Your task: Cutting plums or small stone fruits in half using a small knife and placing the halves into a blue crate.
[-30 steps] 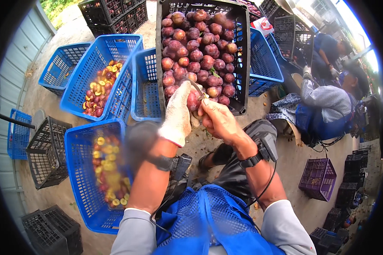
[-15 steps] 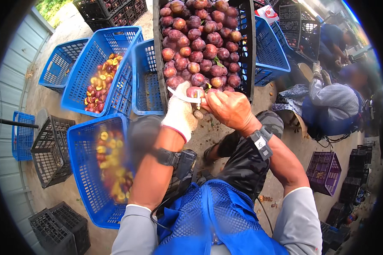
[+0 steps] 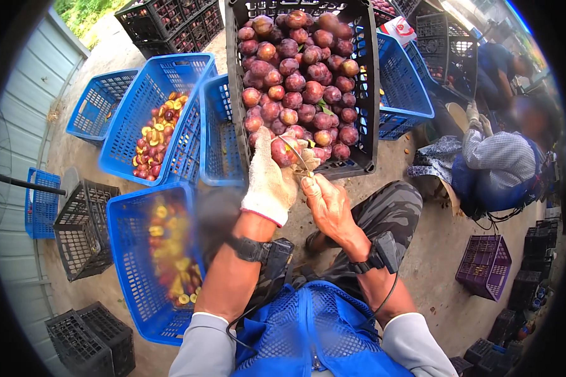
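Note:
My left hand [image 3: 267, 182], in a white knit glove, is closed around a reddish plum [image 3: 282, 152] at the near edge of a black crate [image 3: 372, 135]. That crate is heaped with whole plums [image 3: 294, 81] and a few green leaves. Bare and closed, my right hand [image 3: 332, 210] grips a small knife [image 3: 295, 152] by its handle. The thin blade slants up to the left, against or just in front of the plum; whether it is cutting in cannot be made out.
Halved yellow-fleshed plums lie in a blue basket [image 3: 122, 251] by my left leg and another blue basket [image 3: 116, 147] behind it. More blue baskets flank the crate. On the right, a person [image 3: 497, 160] sits near a purple crate [image 3: 484, 267]. Black crates [image 3: 170, 22] stand stacked far left.
My right hand has drawn back toward me, and the knife has turned from nearly level to a steep slant. My left hand has tilted the plum slightly. The whole view has shifted a little.

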### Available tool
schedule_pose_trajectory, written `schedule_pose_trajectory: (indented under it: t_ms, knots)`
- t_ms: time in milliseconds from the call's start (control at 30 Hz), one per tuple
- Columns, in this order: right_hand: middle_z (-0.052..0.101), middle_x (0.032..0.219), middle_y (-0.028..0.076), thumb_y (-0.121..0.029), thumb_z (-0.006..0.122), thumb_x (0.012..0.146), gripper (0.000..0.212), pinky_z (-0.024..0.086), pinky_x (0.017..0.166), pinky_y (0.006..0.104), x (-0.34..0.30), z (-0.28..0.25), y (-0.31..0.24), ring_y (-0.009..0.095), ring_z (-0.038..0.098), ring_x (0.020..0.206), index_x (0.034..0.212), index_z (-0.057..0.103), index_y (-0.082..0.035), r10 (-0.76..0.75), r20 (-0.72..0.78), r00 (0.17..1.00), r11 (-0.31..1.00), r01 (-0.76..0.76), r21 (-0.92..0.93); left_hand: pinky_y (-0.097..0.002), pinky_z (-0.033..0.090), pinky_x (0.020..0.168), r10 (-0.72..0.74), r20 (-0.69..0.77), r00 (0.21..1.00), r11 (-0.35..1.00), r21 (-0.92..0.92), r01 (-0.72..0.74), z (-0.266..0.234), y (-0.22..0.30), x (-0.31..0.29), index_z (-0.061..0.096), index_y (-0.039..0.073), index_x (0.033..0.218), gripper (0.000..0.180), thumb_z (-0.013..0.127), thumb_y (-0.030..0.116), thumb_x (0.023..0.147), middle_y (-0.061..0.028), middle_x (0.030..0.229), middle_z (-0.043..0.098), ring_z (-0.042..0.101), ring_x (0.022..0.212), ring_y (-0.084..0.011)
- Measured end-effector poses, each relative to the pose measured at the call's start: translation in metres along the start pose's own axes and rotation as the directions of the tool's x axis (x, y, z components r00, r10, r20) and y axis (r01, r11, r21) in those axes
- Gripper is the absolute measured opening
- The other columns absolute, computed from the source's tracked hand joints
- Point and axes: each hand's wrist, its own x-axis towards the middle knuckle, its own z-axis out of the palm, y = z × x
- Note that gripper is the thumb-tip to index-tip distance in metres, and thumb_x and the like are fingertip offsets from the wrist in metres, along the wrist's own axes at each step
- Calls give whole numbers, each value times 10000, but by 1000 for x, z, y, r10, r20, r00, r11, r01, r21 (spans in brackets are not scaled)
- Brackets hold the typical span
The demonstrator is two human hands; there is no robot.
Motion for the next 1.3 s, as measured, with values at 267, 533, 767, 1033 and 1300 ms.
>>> schedule_pose_trajectory:
  t_ms: [267, 533, 767, 1033, 1300]
  knots:
    - [559, 682, 211, -189, 510, 957, 201, 428, 528, 444, 2, 34, 8, 415, 567, 622, 886, 564, -9, -77, -178, 981, 986, 48, -162, -407, 526, 689, -82, -59, 995, 997, -20, 81, -3, 7, -5, 547, 55, 1035, 539, 459, 573, 915, -107, 876, 608, 603, 747, -269]
    - [606, 815, 272, -290, 358, 981, 400, 449, 660, 492, 9, 18, 6, 448, 581, 820, 850, 579, 16, 57, 1, 998, 992, -56, -111, -332, 492, 702, 211, 5, 978, 913, 357, -198, 0, -2, 17, 604, 36, 986, 342, 535, 365, 925, -65, 847, 612, 588, 763, -181]
    - [554, 699, 149, -373, 426, 981, 450, 429, 650, 388, 25, 51, 39, 217, 503, 659, 853, 581, 30, 34, -194, 980, 967, 17, 253, -414, 474, 863, 20, 284, 959, 998, 58, -38, -10, 13, 9, 572, 30, 1064, 314, 567, 311, 922, -123, 1023, 609, 585, 937, -255]
    - [551, 760, 184, -296, 428, 986, 348, 427, 588, 391, 17, 23, -11, 324, 542, 729, 860, 575, -7, 114, -183, 977, 988, -92, 125, -353, 464, 800, 71, 344, 936, 983, 136, -124, -6, 16, 4, 609, 20, 999, 174, 553, 162, 914, -80, 981, 629, 575, 858, -190]
    - [392, 580, -37, -416, 415, 994, 442, 300, 477, 247, 9, -45, -16, 68, 346, 528, 714, 459, -77, 251, 391, 885, 931, -331, 152, -340, 480, 875, -36, 319, 947, 908, 405, -102, -8, 30, -22, 534, -43, 1192, 383, 642, 128, 867, -110, 1072, 630, 601, 974, -180]
